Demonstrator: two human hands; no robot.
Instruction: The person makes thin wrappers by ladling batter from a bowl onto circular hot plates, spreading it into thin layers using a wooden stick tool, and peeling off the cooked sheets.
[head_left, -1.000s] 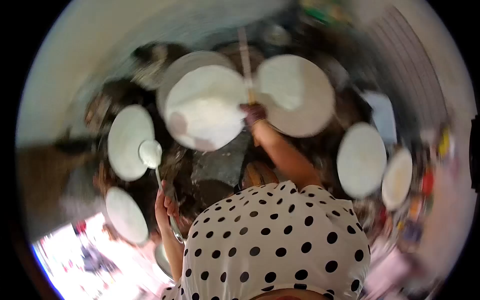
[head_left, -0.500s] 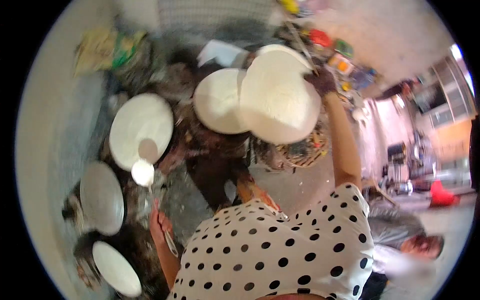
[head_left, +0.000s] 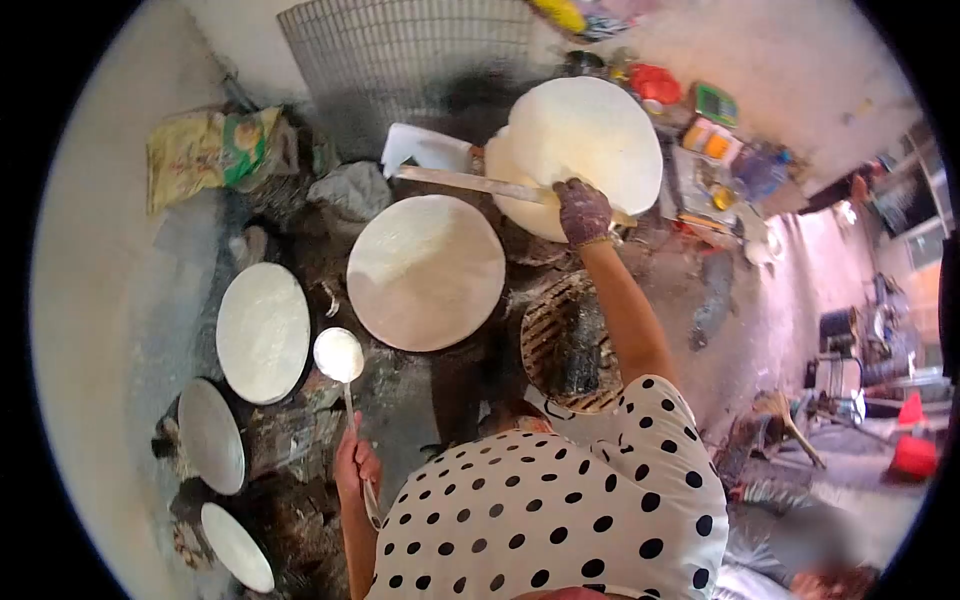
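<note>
My left hand (head_left: 358,465), bare and closed, grips the handle of a ladle (head_left: 340,354) whose bowl holds white batter. The ladle is above the floor, between two round griddles. My right hand (head_left: 583,212), in a dark purple knitted glove, is wrapped round a long flat wooden stick (head_left: 470,183). This stick lies across the near side of large thin round flatbreads (head_left: 590,130), which overlap at the back. Below the stick's left end is a round griddle (head_left: 425,275) with a pale surface. A second griddle (head_left: 262,335), left of the ladle, is coated with pale batter.
Two more round pans (head_left: 212,437) (head_left: 238,548) stand at the lower left. A slatted round stove opening (head_left: 570,345) is beneath my right forearm. A white container (head_left: 430,150), a yellow-green sack (head_left: 215,155) and a red bag (head_left: 655,82) line the back. Another person (head_left: 800,545) is at the lower right.
My right hand has moved left and towards me; the stick now lies nearly level. The large flatbread has gone from over the middle griddle to the back. My left hand and ladle shifted slightly right.
</note>
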